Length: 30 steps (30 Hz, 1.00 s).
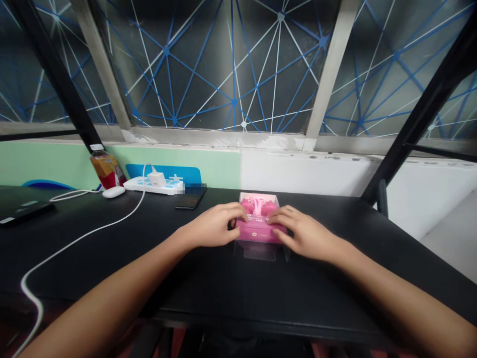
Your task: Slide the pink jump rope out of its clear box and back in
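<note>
A small pink box (260, 232) with a clear plastic cover and pink items inside sits on the black table (208, 288), near the middle. My left hand (216, 226) grips its left side, fingers curled over the top edge. My right hand (301, 231) grips its right side the same way. A clear flap of the packaging (261, 251) lies open towards me in front of the box.
A dark phone (191, 198) lies behind my left hand. Further left are a white power strip (149, 185) with a charger and a white cable (74, 241), a white mouse (114, 192), a drink bottle (105, 168) and a dark device (24, 211). A black post (410, 134) slants at right.
</note>
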### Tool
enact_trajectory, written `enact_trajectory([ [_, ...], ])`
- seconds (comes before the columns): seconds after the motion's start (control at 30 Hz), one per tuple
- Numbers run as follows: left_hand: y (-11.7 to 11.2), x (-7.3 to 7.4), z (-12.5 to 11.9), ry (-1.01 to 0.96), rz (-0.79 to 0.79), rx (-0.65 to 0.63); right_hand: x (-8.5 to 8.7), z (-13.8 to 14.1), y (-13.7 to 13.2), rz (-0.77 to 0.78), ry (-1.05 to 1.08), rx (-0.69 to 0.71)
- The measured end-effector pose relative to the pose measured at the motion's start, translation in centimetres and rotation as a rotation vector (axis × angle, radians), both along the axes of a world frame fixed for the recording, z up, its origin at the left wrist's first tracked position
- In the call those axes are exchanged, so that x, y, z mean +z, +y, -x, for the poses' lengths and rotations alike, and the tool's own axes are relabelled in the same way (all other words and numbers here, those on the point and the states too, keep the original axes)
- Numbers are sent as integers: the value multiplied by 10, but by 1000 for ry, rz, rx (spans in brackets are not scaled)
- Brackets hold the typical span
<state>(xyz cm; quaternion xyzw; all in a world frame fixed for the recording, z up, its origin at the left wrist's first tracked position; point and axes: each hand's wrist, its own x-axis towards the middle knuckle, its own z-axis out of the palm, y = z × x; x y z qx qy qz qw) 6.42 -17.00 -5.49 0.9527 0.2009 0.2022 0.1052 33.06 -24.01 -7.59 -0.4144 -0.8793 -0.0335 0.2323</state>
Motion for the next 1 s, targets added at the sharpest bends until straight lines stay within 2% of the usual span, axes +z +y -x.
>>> enact_trajectory([
  [0.5, -3, 5, -2, 11, 7, 9, -1, 4, -3, -58, -82, -39],
  [0.63, -3, 5, -2, -2, 9, 13, 4, 3, -3, -2, 0, -28],
  [0.77, -1, 2, -3, -23, 7, 10, 10, -2, -7, 119, 63, -8],
  [0.87, 1, -1, -3, -24, 15, 9, 10, -2, -11, 151, -29, 8],
  [1.0, 5, -3, -2, -38, 36, 17, 7, 9, -18, 23, -172, -38],
])
